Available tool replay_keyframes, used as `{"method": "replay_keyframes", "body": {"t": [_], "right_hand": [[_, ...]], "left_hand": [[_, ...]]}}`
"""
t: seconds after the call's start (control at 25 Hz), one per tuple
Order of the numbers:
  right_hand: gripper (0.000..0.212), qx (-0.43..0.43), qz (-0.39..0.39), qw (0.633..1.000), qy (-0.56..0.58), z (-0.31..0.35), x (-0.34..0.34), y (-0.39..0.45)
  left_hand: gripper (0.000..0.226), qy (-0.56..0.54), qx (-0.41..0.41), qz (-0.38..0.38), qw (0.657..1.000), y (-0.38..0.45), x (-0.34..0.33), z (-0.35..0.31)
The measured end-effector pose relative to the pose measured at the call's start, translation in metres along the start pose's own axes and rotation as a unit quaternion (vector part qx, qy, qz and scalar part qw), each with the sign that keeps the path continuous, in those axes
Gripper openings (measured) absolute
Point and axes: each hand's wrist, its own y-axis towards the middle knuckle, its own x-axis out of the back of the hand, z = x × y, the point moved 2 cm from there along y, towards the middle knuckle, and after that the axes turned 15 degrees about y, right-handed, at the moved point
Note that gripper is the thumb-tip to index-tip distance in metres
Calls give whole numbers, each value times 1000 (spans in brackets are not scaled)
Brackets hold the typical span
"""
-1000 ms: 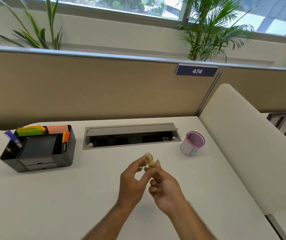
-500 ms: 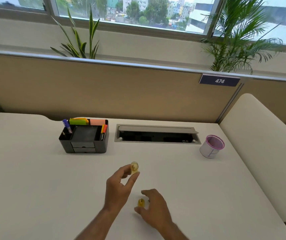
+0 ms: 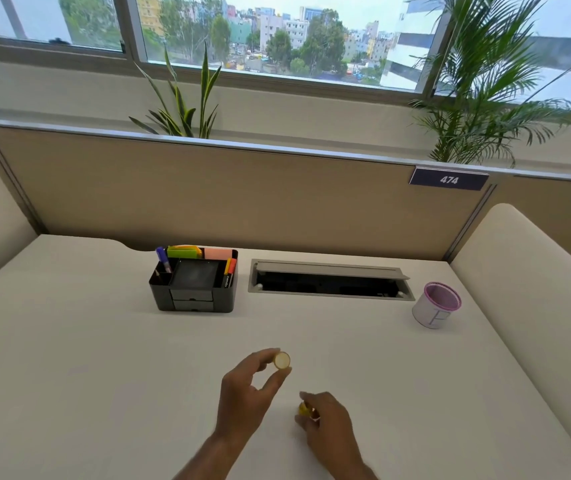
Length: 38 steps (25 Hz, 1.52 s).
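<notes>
Pinching tube (image 3: 281,360) between left thumb and forefinger (image 3: 265,355); remaining left fingers loosely curled behind. Pale round end of tube turned toward camera; cannot tell whether open or sealed. Pinching cap (image 3: 303,409) under curled right fingertips (image 3: 309,398), low, at or just above desk (image 3: 69,358); cannot tell whether touching. Right thumb hidden under hand.

Locating against organizer (image 3: 194,287): tube well in front of organizer and slightly to its right, raised off desk; cap farther in front of organizer, right of tube, apart from it. Left hand (image 3: 242,400) and right hand (image 3: 332,427) near each other, not touching.

Reading step as: tube and cap separated, awaiting use or rejoining. A judgement only.

For doing it well:
- Grip tube on side wall, never over pale end; hold level or end-up against spilling.
- Hold cap in pinch, not loose on desk: small, round, probably prone to rolling.
- For rejoining, line cap up on tube axis, seat straight, then press or twist lightly; avoid forcing at an angle.
- Work in front of organizer, away from cable slot (image 3: 329,285) just right of organizer: likely trap for a dropped cap.
- Ignore mesh cup (image 3: 438,304), well right of organizer.
</notes>
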Motion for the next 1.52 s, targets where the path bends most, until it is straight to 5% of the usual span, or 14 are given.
{"method": "replay_keyframes", "body": {"t": [0.2, 0.44, 1.0, 1.52], "right_hand": [[28, -14, -130, 966, 223, 29, 29, -15], [29, 56, -193, 924, 324, 69, 50, -19], [43, 249, -159, 943, 154, 119, 60, -29], [39, 235, -80, 968, 33, 118, 62, -23]], "left_hand": [[33, -4, -9, -6, 1000, -3, 5, 2], [31, 5, -19, 0, 1000, -3, 3, -1], [35, 11, -38, 23, 999, -8, 2, -4], [46, 73, -124, 31, 989, -6, 3, -16]]}}
